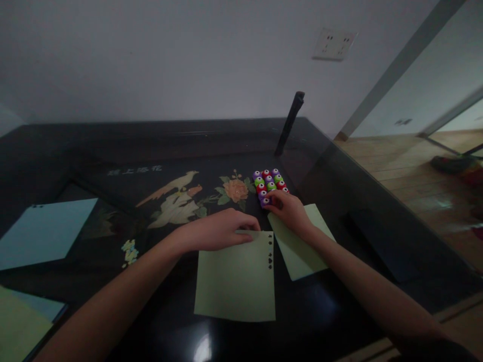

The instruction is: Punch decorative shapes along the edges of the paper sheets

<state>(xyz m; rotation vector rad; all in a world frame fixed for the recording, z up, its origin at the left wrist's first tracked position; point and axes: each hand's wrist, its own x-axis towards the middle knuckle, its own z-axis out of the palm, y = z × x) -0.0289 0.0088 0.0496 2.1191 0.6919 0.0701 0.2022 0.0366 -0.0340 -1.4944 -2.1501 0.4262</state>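
My left hand [226, 230] is at the top edge of a pale yellow-green sheet of paper [234, 289], its thumb on the paper and its fingers curled at the edge. Small shapes, among them stars and a heart, are cut out along the sheet's right side. My right hand [289, 208] has thumb and fingers closed on a purple craft punch [266, 201] at the near end of a block of punches [270, 185]. These are purple, red and green with white round tops. Under my right wrist lies a second yellow-green sheet [302, 256].
On the dark glossy table [158, 311], left, are a small pile of paper cutouts [130, 252], a light blue sheet [45, 234] and more paper [20, 327]. A black post [290, 123] rises at the back. A dark flat object [381, 244] lies right.
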